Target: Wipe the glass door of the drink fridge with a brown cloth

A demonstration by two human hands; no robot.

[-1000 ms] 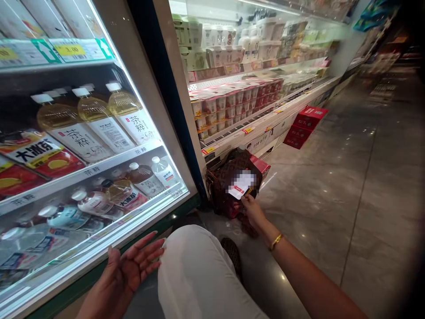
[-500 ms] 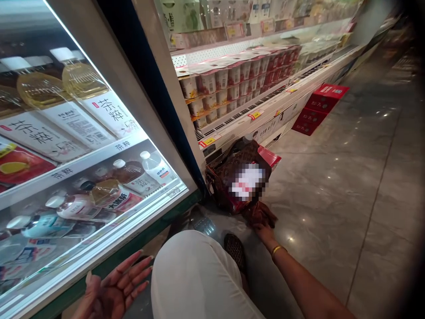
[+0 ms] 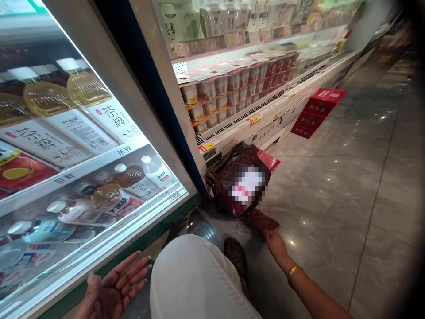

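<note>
Right hand (image 3: 276, 247) pinching a brown cloth (image 3: 264, 221) at the near edge of a dark brown bag (image 3: 226, 175).
The bag rests on the tiled floor (image 3: 332, 195) against the chilled yogurt case (image 3: 285, 108), a blurred white patch (image 3: 249, 184) on it; whether cloth and bag are joined cannot be told. The left hand (image 3: 116, 285), palm up, fingers spread and holding nothing, is between the white-trousered knee (image 3: 192, 270) and the drinks cooler (image 3: 159, 201).

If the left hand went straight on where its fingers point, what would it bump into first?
Probably the person's own knee: the open left hand points toward it, fingertips close beside it in the picture. Depth is unclear, so it might slip past.
</note>
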